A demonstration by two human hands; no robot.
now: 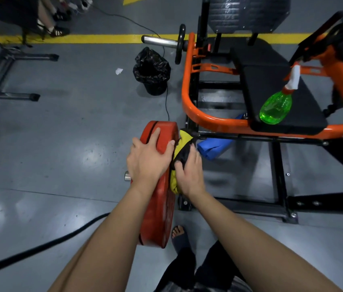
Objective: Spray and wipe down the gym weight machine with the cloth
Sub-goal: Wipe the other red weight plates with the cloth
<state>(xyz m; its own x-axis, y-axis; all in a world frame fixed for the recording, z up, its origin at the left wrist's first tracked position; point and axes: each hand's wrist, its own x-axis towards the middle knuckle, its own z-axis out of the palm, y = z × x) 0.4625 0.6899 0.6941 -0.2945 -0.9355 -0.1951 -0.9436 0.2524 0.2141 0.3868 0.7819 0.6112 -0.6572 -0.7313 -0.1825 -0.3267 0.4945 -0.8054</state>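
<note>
A red weight plate (pixel 159 199) stands on edge on the machine's loading peg, just in front of me. My left hand (pixel 147 160) lies over the plate's top rim, fingers spread and bent across it. My right hand (pixel 188 172) presses a yellow and black cloth (pixel 182 144) against the plate's inner face. The green spray bottle (pixel 276 105) with a white and orange trigger lies on the black seat pad (pixel 271 85) of the orange-framed weight machine (pixel 189 85), out of either hand's reach.
A black-lined bin (pixel 152 70) stands on the grey floor left of the machine, a cable running past it. A blue folded item (pixel 214 147) lies under the frame. A black hose (pixel 40 247) crosses the floor lower left. Another person's feet (pixel 58 31) are far back left. My foot (pixel 179 234) is beside the plate.
</note>
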